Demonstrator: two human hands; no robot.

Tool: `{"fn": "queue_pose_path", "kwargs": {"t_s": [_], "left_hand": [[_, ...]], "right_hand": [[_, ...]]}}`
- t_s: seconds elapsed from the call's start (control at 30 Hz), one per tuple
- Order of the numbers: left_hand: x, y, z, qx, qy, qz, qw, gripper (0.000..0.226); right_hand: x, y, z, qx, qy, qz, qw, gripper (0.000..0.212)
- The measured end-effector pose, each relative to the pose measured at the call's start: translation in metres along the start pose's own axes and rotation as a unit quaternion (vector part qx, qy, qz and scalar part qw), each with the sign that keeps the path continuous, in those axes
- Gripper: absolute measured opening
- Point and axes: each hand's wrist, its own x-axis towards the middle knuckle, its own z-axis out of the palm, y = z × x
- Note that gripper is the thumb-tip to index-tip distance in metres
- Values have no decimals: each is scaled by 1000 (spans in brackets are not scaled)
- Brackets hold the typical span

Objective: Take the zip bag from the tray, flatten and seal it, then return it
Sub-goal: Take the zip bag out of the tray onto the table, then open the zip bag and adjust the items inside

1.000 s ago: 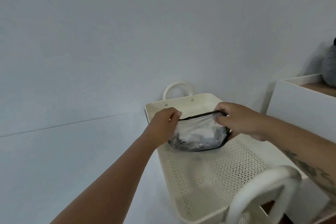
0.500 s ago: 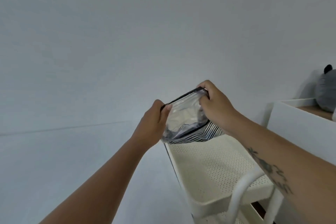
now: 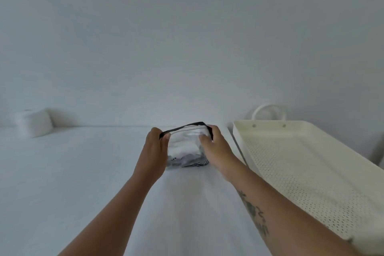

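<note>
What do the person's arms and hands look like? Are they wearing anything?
Both arms are bare, with no sleeves in sight. The left hand and right hand wear no gloves, and no rings or watch show. The right forearm carries a dark tattoo, a leafy, branching shape running along it. The left forearm looks unmarked.

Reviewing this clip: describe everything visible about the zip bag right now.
The zip bag is a small clear plastic pouch with a black zip strip along its top edge, which bows upward between the hands. Inside sits white material above something dark and black-and-white striped at the bottom. It stands roughly upright with its base on or just above the white surface, left of the tray and outside it. The left hand pinches its left top corner; the right hand grips its right side. Whether the zip is closed cannot be told.
</note>
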Motion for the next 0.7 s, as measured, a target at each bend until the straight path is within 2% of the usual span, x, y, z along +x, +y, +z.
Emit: {"fn": "queue_pose_path", "kwargs": {"t_s": [0.13, 0.27, 0.37, 0.5, 0.6, 0.7], "left_hand": [[-7, -20, -15, -46, -25, -58, 997, 15], [-25, -32, -28, -172, -68, -158, 970, 26], [-40, -39, -31, -215, -75, -186, 956, 27], [-44, -45, -36, -285, -71, -219, 930, 28], [-41, -47, -36, -294, -74, -229, 925, 25], [-37, -45, -33, -312, -42, -235, 920, 27]], "right_hand": [[-8, 21, 24, 66, 8, 11, 998, 52], [-14, 43, 35, 84, 56, 10, 995, 51], [-15, 56, 35, 114, 68, 7, 991, 46], [-14, 62, 28, 215, 23, 41, 976, 38], [-11, 60, 25, 302, -24, 65, 951, 25], [-8, 62, 25, 341, -53, 60, 937, 29]]}}
